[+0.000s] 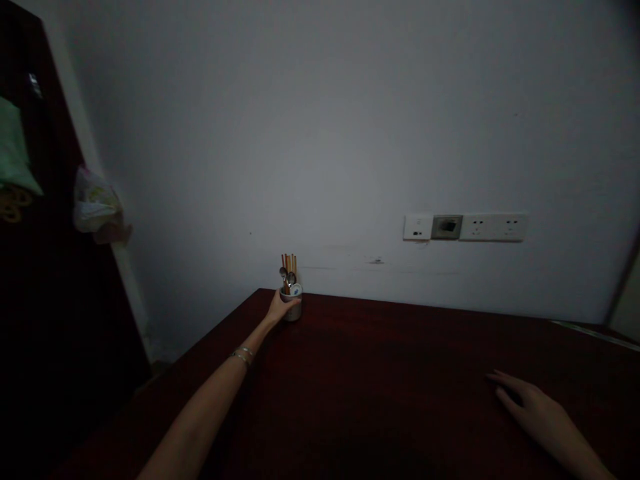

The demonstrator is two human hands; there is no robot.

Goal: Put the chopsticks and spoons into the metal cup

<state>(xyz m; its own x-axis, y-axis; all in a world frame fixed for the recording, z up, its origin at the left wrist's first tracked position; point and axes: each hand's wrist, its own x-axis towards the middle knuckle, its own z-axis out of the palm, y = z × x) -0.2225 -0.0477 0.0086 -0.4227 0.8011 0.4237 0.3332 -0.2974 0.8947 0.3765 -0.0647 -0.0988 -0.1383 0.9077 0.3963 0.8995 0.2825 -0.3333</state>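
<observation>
One dark door (50,293): stood at the far left, cut off by the edge, its surface mostly lost in shadow.
Plastic bag (96,205): hung beside the door; its contents could not be made out.
Left hand (280,308): grasped the cup, thumb across the near side; its other fingers were largely hidden.
Cup (294,313): stood upright near the table's far left corner, close to the wall.
Chopsticks (295,264) and spoons (291,279): rose from the cup, their lower ends hidden inside.
Grip on the cup: seemed the step in hand; the next move called, in my judgement, for a steady, level hold, since the tall load could tip.
Table (380,380): ran dark across the middle, its near part dim.
Right hand (534,403): lay relaxed at the table, fingers loose, grasping nothing visible; whether the palm touched could not be told.
</observation>
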